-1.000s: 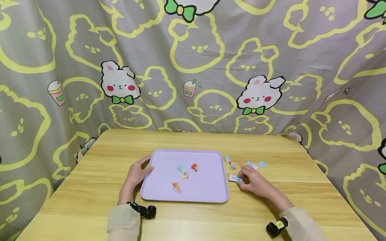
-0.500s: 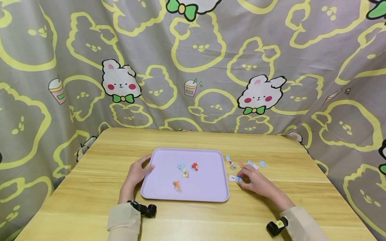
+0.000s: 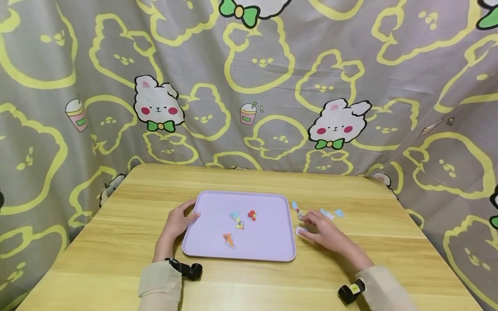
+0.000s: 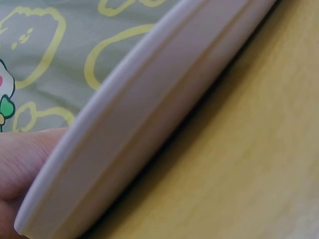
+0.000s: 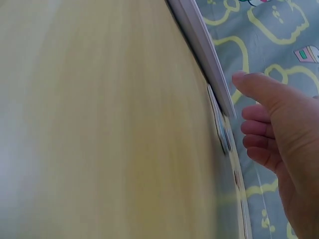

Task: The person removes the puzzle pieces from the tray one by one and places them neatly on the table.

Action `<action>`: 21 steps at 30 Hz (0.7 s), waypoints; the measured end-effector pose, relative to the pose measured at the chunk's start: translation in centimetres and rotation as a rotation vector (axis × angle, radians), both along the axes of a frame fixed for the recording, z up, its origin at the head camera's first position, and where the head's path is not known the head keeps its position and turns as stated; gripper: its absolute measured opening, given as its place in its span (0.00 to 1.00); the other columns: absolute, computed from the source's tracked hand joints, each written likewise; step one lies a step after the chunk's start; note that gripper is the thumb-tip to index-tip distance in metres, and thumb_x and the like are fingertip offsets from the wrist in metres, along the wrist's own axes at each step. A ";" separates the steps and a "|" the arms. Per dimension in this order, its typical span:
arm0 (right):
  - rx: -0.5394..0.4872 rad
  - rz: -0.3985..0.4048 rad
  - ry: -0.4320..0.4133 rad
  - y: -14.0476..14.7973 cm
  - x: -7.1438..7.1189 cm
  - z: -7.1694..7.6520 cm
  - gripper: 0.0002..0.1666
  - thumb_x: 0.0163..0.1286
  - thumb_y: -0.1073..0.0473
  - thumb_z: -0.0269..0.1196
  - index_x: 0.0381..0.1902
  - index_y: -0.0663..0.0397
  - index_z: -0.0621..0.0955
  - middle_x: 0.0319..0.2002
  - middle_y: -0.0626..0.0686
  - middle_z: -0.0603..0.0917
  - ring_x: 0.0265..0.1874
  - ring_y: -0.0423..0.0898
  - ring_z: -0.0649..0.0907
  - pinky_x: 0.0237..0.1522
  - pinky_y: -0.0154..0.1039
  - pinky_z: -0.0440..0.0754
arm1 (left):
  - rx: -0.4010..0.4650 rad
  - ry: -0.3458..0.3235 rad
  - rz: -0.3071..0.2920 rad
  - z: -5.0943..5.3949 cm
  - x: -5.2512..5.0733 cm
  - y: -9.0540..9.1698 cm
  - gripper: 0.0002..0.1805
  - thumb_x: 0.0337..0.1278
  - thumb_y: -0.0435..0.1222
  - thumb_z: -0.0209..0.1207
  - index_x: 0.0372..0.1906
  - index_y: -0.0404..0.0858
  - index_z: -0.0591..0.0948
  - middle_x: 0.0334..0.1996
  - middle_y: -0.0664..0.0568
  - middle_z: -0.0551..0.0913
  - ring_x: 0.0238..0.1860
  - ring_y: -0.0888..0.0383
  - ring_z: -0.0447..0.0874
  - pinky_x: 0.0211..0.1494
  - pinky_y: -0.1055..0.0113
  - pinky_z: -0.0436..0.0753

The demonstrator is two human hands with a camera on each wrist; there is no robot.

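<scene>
My left hand (image 3: 177,224) grips the left rim of a lilac tray (image 3: 272,246), thumb over the edge. The left wrist view shows the tray's outer wall (image 4: 114,124) with part of that hand beside it. My right hand (image 3: 324,229) hovers over small cut-out puzzle pieces right of the tray, fingers loosely bent and nothing visible between them. Below its thumb lies a white-and-blue puzzle piece (image 3: 300,230), partly covered. Near the fingertips is a multicoloured puzzle piece (image 3: 299,213). In the right wrist view the right hand (image 5: 294,134) has its thumb apart from the fingers.
On the tray lie a red puzzle piece (image 3: 252,215), an orange one and touching blue and yellow pieces (image 3: 235,214). Further right are a pale blue-and-pink piece (image 3: 327,213) and a blue piece (image 3: 339,213). A patterned curtain (image 3: 210,129) hangs behind the wooden table (image 3: 249,285).
My right hand has let go of the white-and-blue puzzle piece and shifted slightly left, its fingers now over the multicoloured piece. The left hand stays on the tray.
</scene>
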State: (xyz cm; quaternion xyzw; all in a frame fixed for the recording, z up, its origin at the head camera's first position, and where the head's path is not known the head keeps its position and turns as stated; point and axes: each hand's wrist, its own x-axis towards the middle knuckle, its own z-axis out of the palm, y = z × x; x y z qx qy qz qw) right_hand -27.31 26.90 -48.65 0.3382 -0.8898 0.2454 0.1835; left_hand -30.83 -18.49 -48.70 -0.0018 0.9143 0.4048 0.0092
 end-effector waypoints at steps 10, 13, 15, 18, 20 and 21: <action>-0.031 0.006 -0.049 -4.2 -1.5 0.3 0.19 0.57 0.56 0.73 0.44 0.59 0.82 0.36 0.50 0.81 0.37 0.43 0.78 0.40 0.35 0.79 | 0.016 -0.004 0.010 -0.1 0.0 0.1 0.31 0.66 0.39 0.59 0.72 0.40 0.67 0.71 0.35 0.66 0.74 0.34 0.59 0.75 0.40 0.60; -0.027 -0.003 -0.098 -5.5 -1.9 0.4 0.21 0.58 0.53 0.72 0.45 0.58 0.81 0.38 0.51 0.81 0.39 0.44 0.78 0.42 0.37 0.80 | 0.015 -0.001 0.010 -0.2 0.0 0.1 0.31 0.66 0.39 0.59 0.72 0.40 0.67 0.71 0.35 0.66 0.74 0.34 0.59 0.75 0.41 0.60; -0.024 0.003 -0.124 -6.3 -2.3 0.4 0.22 0.59 0.52 0.72 0.46 0.59 0.81 0.39 0.52 0.81 0.41 0.45 0.79 0.44 0.39 0.81 | 0.013 0.003 0.010 -0.2 0.0 0.1 0.31 0.66 0.39 0.59 0.72 0.40 0.67 0.71 0.35 0.65 0.73 0.34 0.58 0.75 0.40 0.61; -0.012 0.008 -0.155 -7.4 -2.7 0.5 0.24 0.59 0.51 0.72 0.48 0.60 0.81 0.42 0.53 0.81 0.42 0.45 0.79 0.46 0.40 0.82 | 0.015 0.004 0.011 -0.3 0.0 0.0 0.31 0.66 0.38 0.58 0.72 0.40 0.67 0.72 0.35 0.65 0.74 0.34 0.58 0.75 0.40 0.61; -0.001 0.014 -0.156 -8.0 -3.0 0.5 0.26 0.59 0.50 0.71 0.49 0.60 0.81 0.43 0.53 0.81 0.43 0.46 0.79 0.47 0.41 0.82 | 0.015 0.006 0.012 -0.3 0.0 0.0 0.31 0.66 0.38 0.58 0.72 0.40 0.67 0.72 0.35 0.65 0.74 0.34 0.58 0.75 0.40 0.61; 0.004 0.015 -0.154 -8.3 -3.2 0.6 0.26 0.59 0.50 0.71 0.50 0.61 0.81 0.43 0.54 0.81 0.43 0.46 0.80 0.47 0.41 0.82 | 0.016 0.006 0.013 -0.3 0.0 0.0 0.31 0.66 0.39 0.58 0.72 0.40 0.67 0.72 0.35 0.65 0.74 0.34 0.58 0.75 0.40 0.61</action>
